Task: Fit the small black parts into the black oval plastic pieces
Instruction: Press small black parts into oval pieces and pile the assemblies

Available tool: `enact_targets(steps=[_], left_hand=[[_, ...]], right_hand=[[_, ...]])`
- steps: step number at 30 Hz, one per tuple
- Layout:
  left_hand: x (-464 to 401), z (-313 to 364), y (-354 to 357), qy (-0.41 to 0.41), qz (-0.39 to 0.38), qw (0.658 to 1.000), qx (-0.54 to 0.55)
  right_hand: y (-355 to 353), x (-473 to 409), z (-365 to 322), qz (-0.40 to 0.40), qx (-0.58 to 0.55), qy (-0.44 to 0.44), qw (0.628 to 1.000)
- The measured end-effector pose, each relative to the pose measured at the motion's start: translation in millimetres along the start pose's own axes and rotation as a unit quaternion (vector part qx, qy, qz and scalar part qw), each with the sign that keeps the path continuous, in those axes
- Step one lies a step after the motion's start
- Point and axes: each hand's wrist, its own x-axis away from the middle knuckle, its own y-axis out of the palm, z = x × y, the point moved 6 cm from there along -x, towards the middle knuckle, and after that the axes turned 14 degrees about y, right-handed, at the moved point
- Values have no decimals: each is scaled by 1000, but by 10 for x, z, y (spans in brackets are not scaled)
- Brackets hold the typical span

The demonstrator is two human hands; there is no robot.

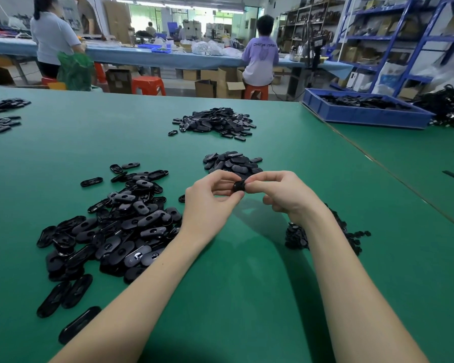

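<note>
We hold one black oval piece (238,186) above the middle of the green table (247,284), left hand (210,203) and right hand (286,195) both pinching it, apparently mid-fit, so next we must press the small part fully home.
</note>
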Motion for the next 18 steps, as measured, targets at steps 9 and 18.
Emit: enact_targets(steps=[9,18], left_hand=[[-14,12,-6,-11,1,1000,18],[-26,-95,-4,-137,-53,976,161]], right_hand=[[32,-54,84,-35,-83,54,994],[6,-34,117,-56,-53,62,995]])
